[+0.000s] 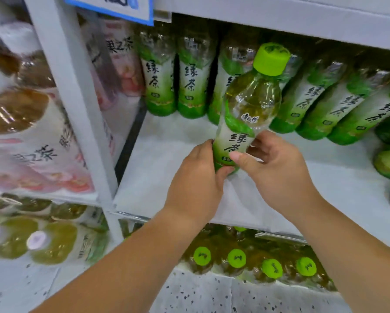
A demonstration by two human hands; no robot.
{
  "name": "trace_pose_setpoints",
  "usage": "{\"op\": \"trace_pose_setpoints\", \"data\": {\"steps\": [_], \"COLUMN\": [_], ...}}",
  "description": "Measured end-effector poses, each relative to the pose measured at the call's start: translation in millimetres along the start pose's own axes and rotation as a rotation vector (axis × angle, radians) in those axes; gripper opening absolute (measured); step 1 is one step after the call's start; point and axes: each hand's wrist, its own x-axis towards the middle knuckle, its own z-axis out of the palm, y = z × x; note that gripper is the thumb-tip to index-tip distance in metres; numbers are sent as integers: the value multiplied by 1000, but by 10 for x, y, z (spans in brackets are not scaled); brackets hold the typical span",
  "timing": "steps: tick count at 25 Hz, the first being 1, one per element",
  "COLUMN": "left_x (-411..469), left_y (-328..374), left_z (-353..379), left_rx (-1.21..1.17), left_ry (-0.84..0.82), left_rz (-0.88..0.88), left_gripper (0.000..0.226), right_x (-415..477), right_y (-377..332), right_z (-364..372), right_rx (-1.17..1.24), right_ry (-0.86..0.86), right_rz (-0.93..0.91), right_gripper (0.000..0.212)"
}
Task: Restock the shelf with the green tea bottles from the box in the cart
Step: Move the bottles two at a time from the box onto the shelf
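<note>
Grip: left hand [196,177] and right hand [277,168] clamp bottle [246,114] low, at 9 and 3.
Room: open shelf [167,154] floor, 6 to 9.
Row [160,86]: bottles at 12.

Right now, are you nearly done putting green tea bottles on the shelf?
A row of green-labelled plastic tea bottles already lines the back of the white shelf. The left hand and right hand grip one clear green-capped bottle by its base. The shelf's front has room; the box is out of view.
</note>
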Motion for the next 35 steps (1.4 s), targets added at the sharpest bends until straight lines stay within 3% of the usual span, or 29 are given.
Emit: {"op": "trace_pose_setpoints", "data": {"steps": [5, 13, 17, 26, 31, 35], "left_x": [192, 310, 367, 336, 223, 63], "left_y": [-251, -598, -662, -616, -587, -506], "left_z": [-439, -591, -569, -634, -671, -787], "left_rx": [244, 172, 160, 80, -8, -136], "left_ry": [44, 121, 147, 117, 131, 78], "left_rz": [-182, -458, -483, -478, -379, -381], "left_gripper": [40, 46, 44, 46, 60, 60], "right_x": [304, 712, 756, 696, 545, 321], "right_y": [-167, -221, -230, -239, -297, -269], "right_z": [675, 1233, 1313, 1327, 1145, 958], "right_rx": [-26, -16, 26, -45, -91, -79], "right_ry": [-37, -35, -37, -31, -57, -18], "right_rz": [-97, -145, -124, -83, 92, 260], "right_gripper": [32, 39, 31, 46, 32, 35]}}
